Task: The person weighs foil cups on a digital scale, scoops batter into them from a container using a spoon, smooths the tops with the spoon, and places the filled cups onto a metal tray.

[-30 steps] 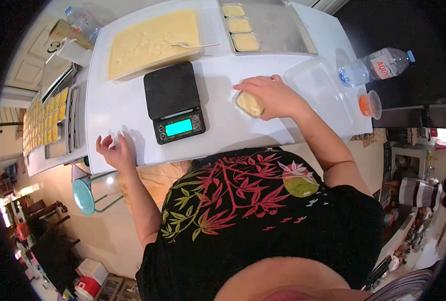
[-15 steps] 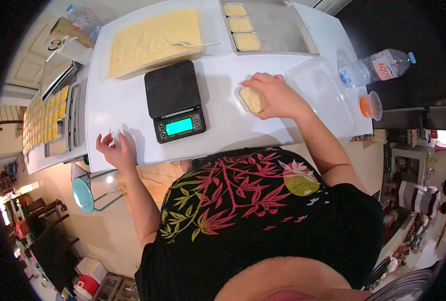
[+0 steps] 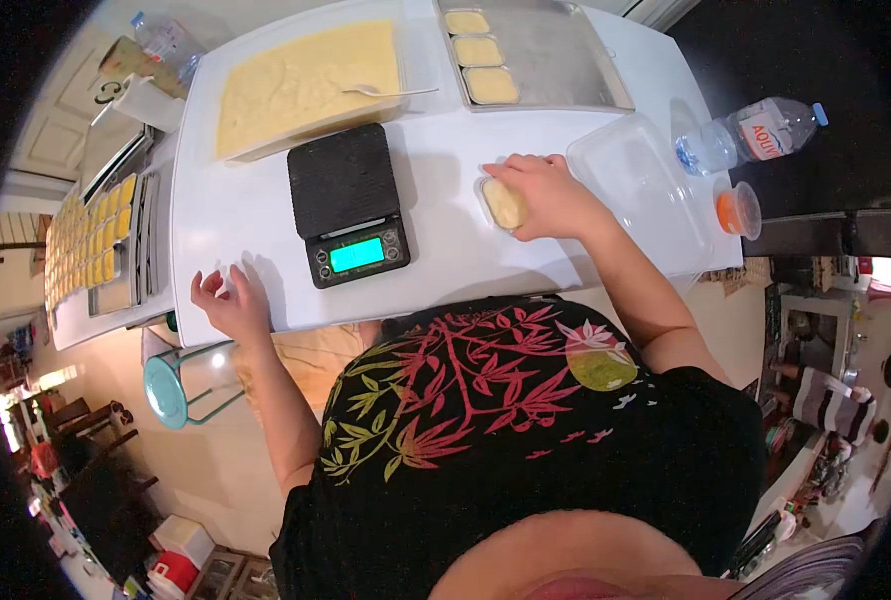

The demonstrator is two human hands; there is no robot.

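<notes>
My right hand (image 3: 553,200) is closed round a small tin (image 3: 503,204) filled with pale yellow dough, which it grips low over the white table (image 3: 465,260). To the left of it sits a black digital scale (image 3: 343,190) with a lit display and a bare platform. My left hand (image 3: 233,303) rests at the table's front edge, fingers loosely curled and apart, with nothing in it. Behind the scale stands a clear tub (image 3: 310,75) of the same pale mass, and a fork (image 3: 375,92) lies across its rim.
A metal tray (image 3: 565,60) at the back holds a column of filled tins (image 3: 490,86). On the right are a clear plastic lid (image 3: 635,180), a water bottle (image 3: 755,135) and a cup with orange contents (image 3: 737,212). Trays of small yellow pastries (image 3: 90,235) stand at left.
My right hand and the tin stay in almost the same spot, with a slight tilt of the tin and fingers. My left hand has barely moved.
</notes>
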